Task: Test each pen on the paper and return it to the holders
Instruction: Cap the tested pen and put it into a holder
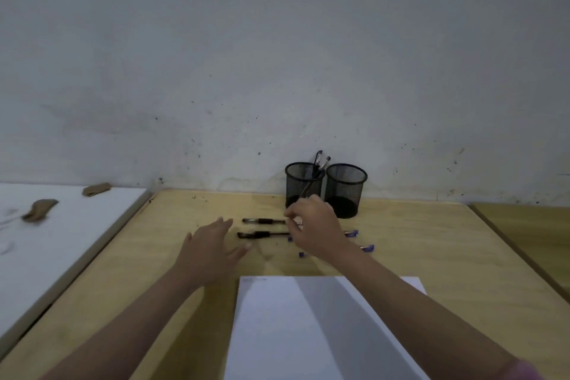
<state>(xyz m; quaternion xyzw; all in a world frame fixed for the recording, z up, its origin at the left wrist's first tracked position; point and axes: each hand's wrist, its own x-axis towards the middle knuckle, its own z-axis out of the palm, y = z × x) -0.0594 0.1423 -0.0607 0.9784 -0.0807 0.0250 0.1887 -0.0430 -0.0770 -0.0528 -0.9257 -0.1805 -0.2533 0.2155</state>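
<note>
Two black mesh holders stand at the back of the wooden table: the left holder [303,183] has two pens [319,160] in it, and the right holder [346,190] looks empty. Two black pens lie side by side on the table, an upper one [263,220] and a lower one [262,235]. Two purple-capped pens [351,233] [367,248] lie mostly hidden under my right arm. My right hand [311,230] pinches the right end of the upper black pen, which lies flat. My left hand [212,248] hovers open, left of the black pens. White paper [308,333] lies near me.
A white board [61,244] with two brown scraps [40,209] lies on the left, beside the table. A second wooden surface [530,231] adjoins on the right. The grey wall rises directly behind the holders.
</note>
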